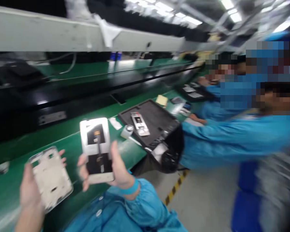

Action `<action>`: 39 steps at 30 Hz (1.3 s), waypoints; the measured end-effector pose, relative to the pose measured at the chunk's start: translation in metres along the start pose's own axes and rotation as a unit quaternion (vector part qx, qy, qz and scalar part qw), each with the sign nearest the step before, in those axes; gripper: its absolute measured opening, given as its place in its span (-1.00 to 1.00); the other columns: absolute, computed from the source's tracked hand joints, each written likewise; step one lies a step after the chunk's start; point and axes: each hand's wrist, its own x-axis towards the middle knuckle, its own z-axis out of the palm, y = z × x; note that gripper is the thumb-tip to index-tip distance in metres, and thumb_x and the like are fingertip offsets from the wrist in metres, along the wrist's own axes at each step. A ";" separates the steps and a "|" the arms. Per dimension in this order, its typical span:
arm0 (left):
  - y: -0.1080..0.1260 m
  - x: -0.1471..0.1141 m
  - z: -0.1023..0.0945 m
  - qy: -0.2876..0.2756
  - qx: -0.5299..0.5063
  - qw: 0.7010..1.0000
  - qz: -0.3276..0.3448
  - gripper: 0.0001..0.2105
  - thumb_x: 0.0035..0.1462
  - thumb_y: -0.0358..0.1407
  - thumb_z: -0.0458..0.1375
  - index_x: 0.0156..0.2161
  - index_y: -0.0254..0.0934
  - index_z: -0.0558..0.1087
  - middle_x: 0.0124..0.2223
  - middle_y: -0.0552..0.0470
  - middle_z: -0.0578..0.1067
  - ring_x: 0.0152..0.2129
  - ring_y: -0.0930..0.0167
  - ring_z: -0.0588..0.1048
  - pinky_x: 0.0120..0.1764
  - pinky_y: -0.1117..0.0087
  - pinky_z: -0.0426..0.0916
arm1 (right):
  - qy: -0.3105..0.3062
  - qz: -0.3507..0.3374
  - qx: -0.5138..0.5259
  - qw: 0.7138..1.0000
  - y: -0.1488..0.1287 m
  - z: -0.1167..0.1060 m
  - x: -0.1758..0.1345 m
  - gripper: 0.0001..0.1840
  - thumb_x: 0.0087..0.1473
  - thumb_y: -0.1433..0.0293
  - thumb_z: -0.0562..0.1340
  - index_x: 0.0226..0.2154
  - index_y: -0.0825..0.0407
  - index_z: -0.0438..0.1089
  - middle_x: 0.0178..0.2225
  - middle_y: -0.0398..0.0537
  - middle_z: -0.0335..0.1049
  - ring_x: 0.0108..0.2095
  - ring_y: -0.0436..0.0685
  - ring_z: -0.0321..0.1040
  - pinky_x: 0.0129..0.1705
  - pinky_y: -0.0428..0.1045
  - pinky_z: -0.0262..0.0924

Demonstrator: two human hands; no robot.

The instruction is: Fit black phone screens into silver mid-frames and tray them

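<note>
While both hands grip, left hand (30,190) holding frame (50,177), right hand (116,167) phone back (96,145), I judge mating them over the bench (125,151) needs alignment.

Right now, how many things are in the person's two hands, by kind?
White phone frame, in the left hand: 1
Phone assembly with open dark back, in the right hand: 1
Total: 2

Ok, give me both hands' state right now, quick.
Left hand: closed on a pale phone back cover, above the green bench.
Right hand: closed on a white phone frame, its dark inside up.
</note>
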 end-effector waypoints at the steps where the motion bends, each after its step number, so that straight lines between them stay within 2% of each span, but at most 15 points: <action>1: 0.003 -0.001 0.000 0.061 -0.018 0.998 0.013 -0.28 0.37 0.29 -0.13 -0.05 -0.21 0.68 -0.18 -0.08 0.71 -0.34 0.23 0.67 -0.30 0.28 0.63 | -0.015 0.009 0.033 0.999 0.001 -0.002 -0.001 0.13 0.04 -0.56 -0.14 -0.15 0.06 0.56 -0.42 0.00 0.49 -0.46 0.18 0.50 -0.40 0.08 0.49; 2: 0.005 -0.001 0.004 0.087 -0.038 0.995 0.007 -0.24 0.43 0.21 -0.22 -0.06 -0.31 0.69 -0.18 -0.17 0.71 -0.34 0.23 0.67 -0.27 0.28 0.62 | -0.013 0.007 0.051 0.999 0.001 -0.005 -0.003 0.08 0.07 -0.54 -0.07 -0.15 0.07 0.57 -0.41 0.00 0.49 -0.46 0.16 0.49 -0.39 0.06 0.49; 3: 0.007 -0.001 0.010 0.085 -0.051 0.995 0.007 -0.17 0.44 0.19 -0.29 -0.08 -0.42 0.68 -0.23 -0.27 0.70 -0.39 0.23 0.67 -0.30 0.29 0.61 | 0.014 -0.009 0.051 0.999 0.000 -0.010 -0.007 -0.02 0.14 -0.47 0.03 -0.13 0.07 0.57 -0.37 0.00 0.51 -0.43 0.14 0.50 -0.35 0.03 0.49; 5: 0.007 0.001 0.027 0.016 -0.064 0.998 0.022 -0.15 0.43 0.23 -0.23 -0.05 -0.51 0.67 -0.27 -0.33 0.67 -0.40 0.23 0.65 -0.29 0.31 0.59 | 0.064 -0.026 0.021 0.997 -0.002 -0.022 -0.019 -0.17 0.21 -0.37 0.13 -0.07 0.03 0.57 -0.29 0.03 0.53 -0.37 0.16 0.51 -0.31 0.04 0.52; 7: 0.006 0.000 0.045 -0.069 -0.067 0.995 0.026 -0.19 0.36 0.29 -0.04 -0.01 -0.52 0.65 -0.26 -0.31 0.65 -0.38 0.23 0.64 -0.30 0.33 0.57 | 0.097 -0.027 -0.016 0.995 -0.003 -0.034 -0.034 -0.24 0.20 -0.33 0.19 0.01 -0.04 0.56 -0.14 0.07 0.54 -0.26 0.22 0.52 -0.29 0.09 0.55; 10: 0.003 -0.008 0.066 -0.161 -0.080 0.983 0.024 -0.21 0.26 0.32 0.12 0.02 -0.51 0.63 -0.23 -0.28 0.64 -0.34 0.24 0.63 -0.26 0.34 0.55 | 0.100 -0.009 -0.077 0.992 0.001 -0.053 -0.054 -0.23 0.20 -0.34 0.17 0.09 -0.11 0.52 -0.05 0.09 0.53 -0.20 0.28 0.55 -0.20 0.18 0.57; 14: 0.001 -0.016 0.079 -0.226 -0.106 0.966 0.062 -0.37 0.34 0.25 0.09 0.15 -0.24 0.57 -0.03 -0.18 0.64 -0.28 0.23 0.65 -0.17 0.24 0.56 | 0.071 -0.008 -0.153 0.986 0.007 -0.073 -0.067 -0.27 0.29 -0.28 0.11 0.19 -0.13 0.44 0.01 0.09 0.54 -0.25 0.28 0.61 -0.07 0.24 0.55; 16: 0.001 -0.017 0.082 -0.252 -0.111 0.957 0.086 -0.43 0.37 0.24 0.04 0.22 -0.06 0.51 0.06 -0.11 0.63 -0.24 0.23 0.66 -0.15 0.20 0.56 | 0.057 -0.025 -0.187 0.980 0.007 -0.078 -0.067 -0.29 0.30 -0.25 0.13 0.22 -0.12 0.40 0.01 0.11 0.54 -0.26 0.30 0.63 -0.11 0.22 0.56; 18: 0.003 -0.018 0.083 -0.271 -0.104 0.952 0.096 -0.43 0.38 0.25 -0.01 0.25 0.01 0.48 0.07 -0.10 0.62 -0.20 0.23 0.66 -0.13 0.19 0.56 | 0.061 -0.029 -0.232 0.970 0.007 -0.082 -0.065 -0.27 0.28 -0.23 0.18 0.22 -0.08 0.37 -0.02 0.13 0.56 -0.29 0.30 0.63 -0.16 0.21 0.58; 21: 0.005 -0.020 0.084 -0.276 -0.093 0.952 0.099 -0.43 0.38 0.26 -0.02 0.26 0.03 0.46 0.09 -0.08 0.61 -0.19 0.23 0.66 -0.12 0.18 0.56 | 0.101 -0.051 -0.294 0.949 0.006 -0.082 -0.061 -0.24 0.22 -0.22 0.27 0.20 -0.03 0.37 -0.03 0.18 0.55 -0.32 0.29 0.62 -0.26 0.18 0.60; 25: 0.009 -0.018 0.081 -0.265 -0.070 0.955 0.110 -0.42 0.38 0.26 0.00 0.29 0.03 0.43 0.10 -0.09 0.61 -0.17 0.21 0.66 -0.11 0.13 0.59 | 0.121 -0.125 -0.352 0.920 -0.001 -0.074 -0.060 -0.29 0.23 -0.16 0.31 0.20 -0.04 0.39 0.04 0.19 0.49 -0.20 0.29 0.60 -0.31 0.12 0.62; 29: 0.016 -0.004 0.070 -0.209 -0.045 0.965 0.149 -0.44 0.35 0.19 0.14 0.32 0.02 0.39 0.14 -0.09 0.60 -0.02 0.14 0.65 0.06 -0.03 0.57 | 0.059 -0.171 -0.431 0.884 -0.020 -0.058 -0.059 -0.30 0.26 -0.04 0.36 0.32 -0.11 0.35 0.15 0.19 0.42 -0.04 0.30 0.55 -0.13 0.17 0.63; 32: 0.018 0.008 0.061 -0.182 -0.031 0.967 0.177 -0.47 0.33 0.11 0.23 0.31 0.04 0.39 0.16 -0.07 0.60 0.05 0.11 0.63 0.14 -0.15 0.52 | 0.002 -0.169 -0.542 0.823 -0.036 -0.048 -0.056 -0.19 0.27 -0.03 0.36 0.43 -0.08 0.25 0.20 0.22 0.42 0.09 0.36 0.52 0.11 0.24 0.53; 35: 0.021 0.012 0.056 -0.164 -0.012 0.964 0.207 -0.48 0.30 0.09 0.28 0.29 0.06 0.39 0.16 -0.07 0.60 0.05 0.09 0.63 0.12 -0.18 0.54 | -0.033 -0.163 -0.614 0.772 -0.045 -0.043 -0.051 -0.20 0.31 0.01 0.34 0.46 -0.11 0.21 0.26 0.20 0.41 0.22 0.38 0.45 0.21 0.20 0.46; 39: 0.026 0.012 0.052 -0.139 0.025 0.959 0.244 -0.44 0.24 0.10 0.34 0.26 0.03 0.38 0.15 -0.09 0.59 0.04 0.06 0.64 0.05 -0.15 0.59 | -0.067 -0.153 -0.637 0.753 -0.049 -0.042 -0.048 -0.20 0.31 0.01 0.33 0.47 -0.12 0.21 0.30 0.19 0.40 0.28 0.39 0.42 0.23 0.18 0.45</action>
